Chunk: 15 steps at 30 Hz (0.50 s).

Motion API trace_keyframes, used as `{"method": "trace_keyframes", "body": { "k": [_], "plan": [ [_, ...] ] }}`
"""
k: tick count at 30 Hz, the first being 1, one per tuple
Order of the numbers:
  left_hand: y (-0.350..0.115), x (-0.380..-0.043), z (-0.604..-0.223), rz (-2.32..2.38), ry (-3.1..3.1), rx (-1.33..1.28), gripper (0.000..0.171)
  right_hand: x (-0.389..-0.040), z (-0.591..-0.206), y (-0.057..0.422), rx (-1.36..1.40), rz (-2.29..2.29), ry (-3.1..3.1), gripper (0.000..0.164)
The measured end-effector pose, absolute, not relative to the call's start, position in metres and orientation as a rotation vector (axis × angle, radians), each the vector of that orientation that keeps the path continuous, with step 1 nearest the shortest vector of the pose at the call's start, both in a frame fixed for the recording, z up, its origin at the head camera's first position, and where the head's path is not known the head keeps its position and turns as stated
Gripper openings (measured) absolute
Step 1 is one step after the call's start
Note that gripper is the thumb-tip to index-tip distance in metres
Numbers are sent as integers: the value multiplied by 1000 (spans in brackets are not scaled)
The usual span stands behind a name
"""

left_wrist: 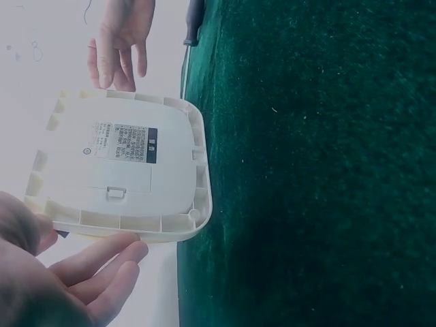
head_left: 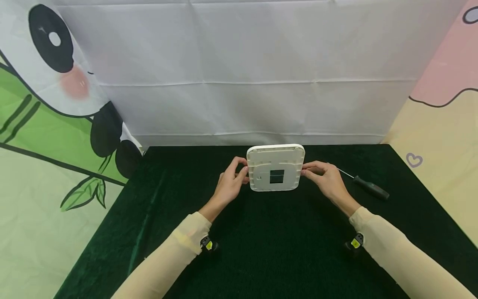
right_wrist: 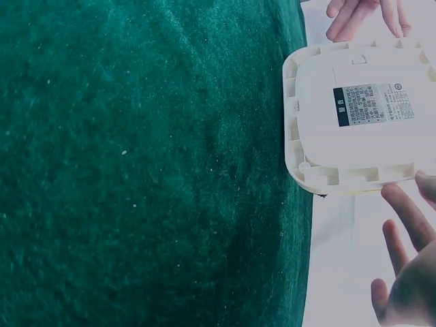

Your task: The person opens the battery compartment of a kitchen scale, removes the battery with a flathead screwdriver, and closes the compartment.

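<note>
– White plastic, that square panel with rounded corners [head_left: 276, 164]: will it weigh on your hands?

– Probably not; expect it light, stiff and slightly slippery, with thin ribs you could crack, so hold opposite side edges

– How are your fingers set?

– Your left hand [head_left: 228, 185] pinches its left edge, your right hand [head_left: 328, 180] its right; you hold it before you at the far part of the dark green cloth-covered bench [head_left: 276, 249], black-handled screwdriver [head_left: 369, 187] just beyond your right hand. Whether its lower rim touches cloth, you can't tell

– Which way does it point?

– Its recessed, ribbed face is toward you, the printed label's [left_wrist: 129, 142] dark strip benchward; being nearly square, it gives you no clear long axis
</note>
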State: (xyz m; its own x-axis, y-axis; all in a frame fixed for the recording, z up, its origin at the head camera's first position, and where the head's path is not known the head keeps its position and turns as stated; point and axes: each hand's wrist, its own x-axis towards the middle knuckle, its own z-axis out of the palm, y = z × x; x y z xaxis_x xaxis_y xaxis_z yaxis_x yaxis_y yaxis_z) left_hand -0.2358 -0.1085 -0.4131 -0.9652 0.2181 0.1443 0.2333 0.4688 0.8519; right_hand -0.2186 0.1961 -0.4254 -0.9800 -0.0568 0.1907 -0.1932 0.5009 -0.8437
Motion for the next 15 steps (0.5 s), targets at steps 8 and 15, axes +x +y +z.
{"method": "trace_keyframes", "body": {
  "k": [8, 15],
  "plan": [
    [-107, -230, -406, -1462, -2738, -385, 19, -215, -424, 195, 181, 1430, -2615, 30],
    [-109, -224, -401, -1449, -2749, -384, 21, -212, -422, 194, 170, 1426, -2626, 31]
  ]
}}
